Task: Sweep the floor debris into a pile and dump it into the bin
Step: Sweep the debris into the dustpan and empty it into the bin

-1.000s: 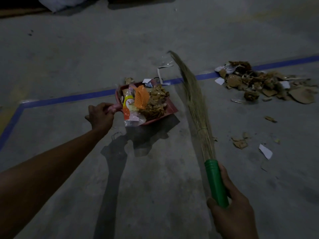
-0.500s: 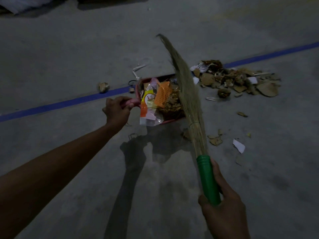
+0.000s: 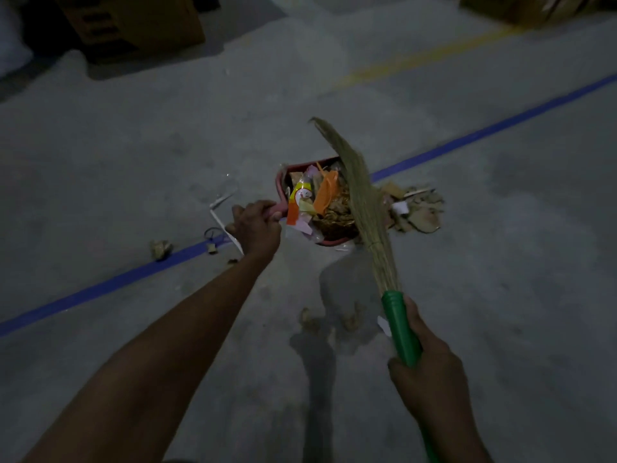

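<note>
My left hand grips the pink handle of a red dustpan, held above the grey floor and heaped with wrappers, an orange scrap and brown leaves. My right hand grips the green handle of a grass broom. Its bristles slant up and left across the dustpan's right side. A pile of brown debris lies on the floor just right of the dustpan, partly hidden by the bristles. No bin is in view.
A blue line crosses the floor diagonally. Loose scraps and white strips lie left of my left hand. A few bits sit near the broom handle. Cardboard boxes stand at the back left.
The view has shifted, so the dustpan and broom now sit in front of the debris pile. The broom bristles have crossed over the dustpan's right side. Both grips are unchanged.
</note>
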{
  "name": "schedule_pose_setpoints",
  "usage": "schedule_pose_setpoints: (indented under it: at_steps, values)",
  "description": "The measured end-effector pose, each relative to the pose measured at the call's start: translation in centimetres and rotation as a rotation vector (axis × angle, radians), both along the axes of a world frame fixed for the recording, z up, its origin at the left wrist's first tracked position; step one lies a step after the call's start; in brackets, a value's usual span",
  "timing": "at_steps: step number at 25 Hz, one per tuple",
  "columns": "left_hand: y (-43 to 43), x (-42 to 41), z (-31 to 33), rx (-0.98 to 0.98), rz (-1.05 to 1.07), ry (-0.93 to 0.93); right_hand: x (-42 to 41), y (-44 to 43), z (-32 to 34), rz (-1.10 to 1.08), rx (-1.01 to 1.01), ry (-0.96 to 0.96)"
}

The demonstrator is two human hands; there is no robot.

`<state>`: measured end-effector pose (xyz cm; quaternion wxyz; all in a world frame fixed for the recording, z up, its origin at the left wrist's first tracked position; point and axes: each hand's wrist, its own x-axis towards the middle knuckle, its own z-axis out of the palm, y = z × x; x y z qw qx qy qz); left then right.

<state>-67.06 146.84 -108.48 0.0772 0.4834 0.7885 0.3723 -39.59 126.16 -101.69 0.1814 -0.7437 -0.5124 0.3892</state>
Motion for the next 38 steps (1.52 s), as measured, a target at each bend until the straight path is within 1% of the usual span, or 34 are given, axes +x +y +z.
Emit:
schedule_pose_setpoints:
  at_steps: [2,4,6,11,13,16,20,23,26,29,32,35,38]
  values:
    - [-0.3,2.6,7.6,-0.015,0.037,-0.007,2.1,0.4,7.9,0.021,0.004,-0.048]
    - [-0.5,4.6,15.0,-0.023,0.028,-0.017,3.7,-0.1,16.1,0.029,0.022,-0.077]
    - [-1.5,6.2,22.7,-0.039,0.016,-0.076,5.7,-0.8,24.1,0.033,0.013,-0.099]
    - [-7.2,10.2,39.1,-0.092,0.039,-0.139,8.9,-5.7,41.9,0.082,-0.016,-0.156]
    - [-10.0,11.3,44.3,-0.133,0.058,-0.181,9.2,-8.3,47.2,0.083,-0.028,-0.181]
    - [-14.9,11.9,50.3,-0.17,0.041,-0.162,8.6,-13.9,53.8,0.064,-0.075,-0.189]
    - [-18.9,11.4,55.4,-0.196,-0.038,-0.146,7.0,-20.5,58.2,-0.04,-0.094,-0.121]
    - [-20.7,12.0,57.5,-0.213,-0.122,-0.105,5.9,-24.1,59.8,-0.135,-0.075,-0.1]
    - [-21.2,14.1,58.7,-0.21,-0.254,-0.135,5.4,-27.2,60.6,-0.268,-0.062,-0.062]
    - [-22.2,17.9,59.5,-0.197,-0.375,-0.14,6.1,-30.2,60.6,-0.399,-0.048,-0.066]
    - [-24.1,22.9,60.0,-0.118,-0.547,-0.167,7.3,-33.8,60.3,-0.546,-0.052,-0.041]
    - [-26.0,28.1,58.1,-0.126,-0.685,-0.234,8.3,-37.8,59.8,-0.708,-0.047,-0.027]
    - [-29.4,35.3,56.9,-0.206,-0.806,-0.194,10.2,-42.4,59.2,-0.882,-0.02,-0.037]
